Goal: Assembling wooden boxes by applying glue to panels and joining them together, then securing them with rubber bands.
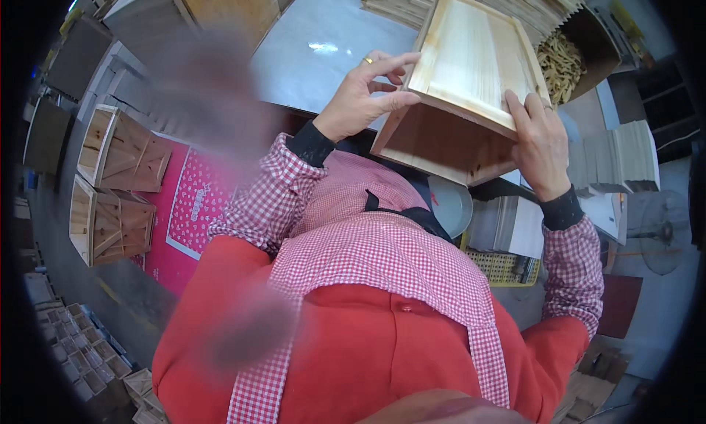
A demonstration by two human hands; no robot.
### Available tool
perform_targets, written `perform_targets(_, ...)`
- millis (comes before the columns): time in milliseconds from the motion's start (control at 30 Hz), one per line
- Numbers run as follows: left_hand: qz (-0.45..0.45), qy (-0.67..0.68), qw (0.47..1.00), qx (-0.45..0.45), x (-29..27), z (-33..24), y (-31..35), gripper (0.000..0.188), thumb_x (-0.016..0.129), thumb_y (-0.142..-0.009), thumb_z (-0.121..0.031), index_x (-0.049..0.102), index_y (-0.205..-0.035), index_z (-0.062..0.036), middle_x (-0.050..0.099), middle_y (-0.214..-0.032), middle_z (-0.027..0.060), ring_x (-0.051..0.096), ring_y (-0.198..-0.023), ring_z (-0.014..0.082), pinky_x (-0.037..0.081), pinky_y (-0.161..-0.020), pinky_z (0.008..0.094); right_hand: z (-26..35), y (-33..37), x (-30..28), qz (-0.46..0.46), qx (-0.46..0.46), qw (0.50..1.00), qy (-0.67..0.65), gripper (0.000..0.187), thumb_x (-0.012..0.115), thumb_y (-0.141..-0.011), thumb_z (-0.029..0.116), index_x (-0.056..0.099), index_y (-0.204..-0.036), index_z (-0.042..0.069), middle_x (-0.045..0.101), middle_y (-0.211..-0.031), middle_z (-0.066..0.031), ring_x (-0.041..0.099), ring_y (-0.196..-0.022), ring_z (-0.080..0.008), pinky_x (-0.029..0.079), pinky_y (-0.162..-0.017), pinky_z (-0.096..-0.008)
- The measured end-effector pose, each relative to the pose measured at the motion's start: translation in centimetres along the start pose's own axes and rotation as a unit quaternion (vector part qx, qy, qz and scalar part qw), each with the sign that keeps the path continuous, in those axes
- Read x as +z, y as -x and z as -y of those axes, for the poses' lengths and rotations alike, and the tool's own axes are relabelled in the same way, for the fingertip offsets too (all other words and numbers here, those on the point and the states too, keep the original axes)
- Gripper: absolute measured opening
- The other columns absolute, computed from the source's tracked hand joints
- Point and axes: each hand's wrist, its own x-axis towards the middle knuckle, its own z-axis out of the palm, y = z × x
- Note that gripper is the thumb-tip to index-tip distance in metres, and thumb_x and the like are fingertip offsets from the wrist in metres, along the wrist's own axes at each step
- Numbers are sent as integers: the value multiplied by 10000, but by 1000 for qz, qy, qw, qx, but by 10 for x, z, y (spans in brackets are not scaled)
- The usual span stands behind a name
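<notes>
A pale wooden box (471, 52) is tilted in front of me, its open side towards my body and a framed panel facing up. My left hand (359, 94), with a ring on one finger, pinches the box's left edge between thumb and fingers. On the right, my right hand (540, 141) grips the near right edge, fingertips on the top panel and the thumb hidden behind the wood. The box's inside is in shadow.
Beneath the box is a light, shiny tabletop (316, 45). Stacked thin wooden boards (397, 1) stand behind. At right are a carton of wood strips (562, 67), a pile of panels (614, 159) and a yellow basket (500, 268). Wooden crates (121, 148) stand at left.
</notes>
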Motion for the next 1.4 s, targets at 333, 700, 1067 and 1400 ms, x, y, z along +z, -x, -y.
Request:
perform_targets(333, 29, 19, 998, 56, 6, 4, 11, 452, 730, -823, -117, 610, -1256, -75, 478, -1081, 33, 518, -1005, 141, 460, -907, 275, 18, 15, -1, -1, 48, 997, -57, 531, 559, -623, -91, 578, -1144, 7, 507, -878, -158, 530, -810, -349, 431, -685, -431)
perform_targets(700, 29, -19, 999, 39, 4, -4, 16, 446, 719, -836, -136, 602, -1264, -88, 478, -1150, 60, 517, -1045, 160, 461, -913, 279, 13, 19, -18, 6, 50, 987, -150, 519, 632, -711, 1, 546, -1221, -41, 537, -992, -171, 539, -912, -349, 431, -784, -387)
perform_targets(1067, 57, -95, 993, 47, -7, -5, 9, 470, 590, -893, -80, 475, -1345, -17, 407, -1440, 165, 432, -1294, 255, 376, -1052, 369, 1, 93, 76, -190, 286, 783, -519, 507, 601, -907, 135, 452, -1363, -30, 510, -1367, -164, 508, -1229, -246, 413, -1003, -324)
perform_targets(1400, 83, -193, 977, 39, -3, -8, 8, 440, 535, -926, -176, 483, -1340, -35, 345, -1477, 225, 337, -1373, 328, 277, -1114, 418, -19, 105, 65, -186, 218, 846, -450, 529, 612, -902, 277, 500, -1306, -45, 513, -1340, -240, 528, -1225, -337, 409, -1010, -356)
